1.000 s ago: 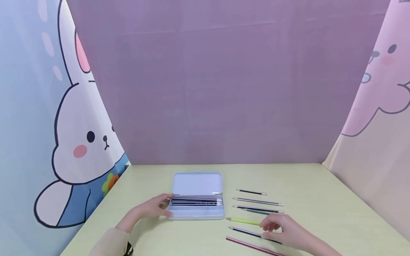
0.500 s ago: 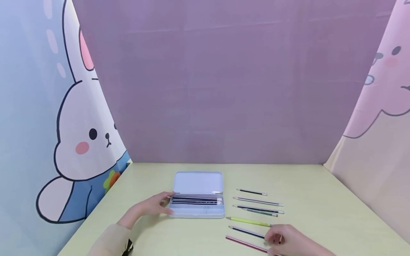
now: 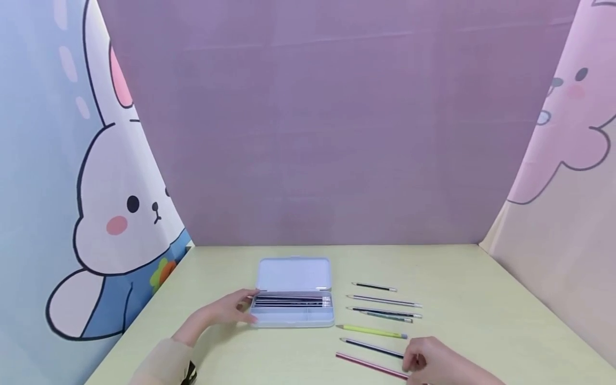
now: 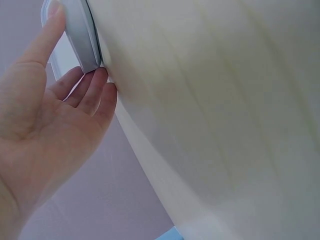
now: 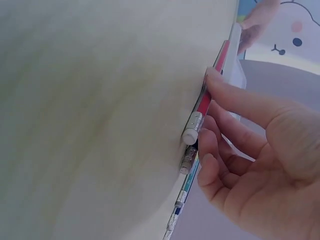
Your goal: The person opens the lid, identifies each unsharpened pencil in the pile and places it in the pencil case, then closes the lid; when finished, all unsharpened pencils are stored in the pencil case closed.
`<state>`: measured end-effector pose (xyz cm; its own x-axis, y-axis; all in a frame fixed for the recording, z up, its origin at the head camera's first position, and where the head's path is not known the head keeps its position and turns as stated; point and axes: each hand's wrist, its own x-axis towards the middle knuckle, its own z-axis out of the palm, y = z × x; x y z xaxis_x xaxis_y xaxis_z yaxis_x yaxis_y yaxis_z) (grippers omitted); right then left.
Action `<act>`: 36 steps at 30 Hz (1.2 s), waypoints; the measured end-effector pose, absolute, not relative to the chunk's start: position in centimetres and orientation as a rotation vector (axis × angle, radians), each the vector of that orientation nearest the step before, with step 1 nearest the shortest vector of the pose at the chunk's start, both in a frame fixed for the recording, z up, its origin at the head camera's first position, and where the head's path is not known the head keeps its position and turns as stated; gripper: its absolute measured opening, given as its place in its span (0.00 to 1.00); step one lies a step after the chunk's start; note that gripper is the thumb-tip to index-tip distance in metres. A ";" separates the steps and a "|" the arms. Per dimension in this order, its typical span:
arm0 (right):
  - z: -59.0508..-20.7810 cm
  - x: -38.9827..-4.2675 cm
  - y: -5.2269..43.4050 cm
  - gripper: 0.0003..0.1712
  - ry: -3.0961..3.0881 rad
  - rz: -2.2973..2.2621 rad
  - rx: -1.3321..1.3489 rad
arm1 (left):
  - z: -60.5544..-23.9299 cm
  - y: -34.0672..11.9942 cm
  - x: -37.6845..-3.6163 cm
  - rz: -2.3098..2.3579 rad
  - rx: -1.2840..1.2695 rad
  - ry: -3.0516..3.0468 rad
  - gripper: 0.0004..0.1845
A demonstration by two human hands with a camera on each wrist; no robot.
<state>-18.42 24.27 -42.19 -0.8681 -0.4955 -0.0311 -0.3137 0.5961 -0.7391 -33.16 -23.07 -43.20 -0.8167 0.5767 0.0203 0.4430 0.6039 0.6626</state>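
Observation:
On the table, a pale pencil case [image 3: 276, 324] lies with its lid [image 3: 294, 274] raised and several dark pencils [image 3: 289, 302] inside. My left hand [image 3: 223, 312] holds its left end; in the left wrist view, the thumb is on one side and the fingers on the other. At the lower right, my right hand [image 3: 435, 361] pinches a red pencil [image 5: 205, 104] near its white eraser end, with the thumb over it. The red pencil's far end points toward the case. Just behind it lies a dark striped pencil [image 3: 369, 347], its eraser end hidden by my right hand.
A yellow pencil [image 3: 372, 331] lies right of the case. Behind it are a green pencil [image 3: 387, 317], a dark pencil [image 3: 385, 312], a pale-striped pencil [image 3: 385, 301] and a short dark pencil [image 3: 374, 287]. A purple curtain [image 3: 308, 133] hangs behind the table [image 3: 447, 289].
My right hand has moved from the yellow pencil's end toward the front, to the red pencil. The yellow pencil's end is now uncovered. My left hand stays at the case.

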 end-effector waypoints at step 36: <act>-39.0 -21.6 23.4 0.04 3.050 -0.927 -1.083 | -43.3 -23.1 -33.0 1.025 0.829 2.628 0.43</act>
<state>-21.63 23.38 -39.00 -0.7703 -0.5140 0.3775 -0.6371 0.6460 -0.4205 -33.03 -23.07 -43.27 -0.8223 0.5689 0.0160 0.4294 0.6018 0.6734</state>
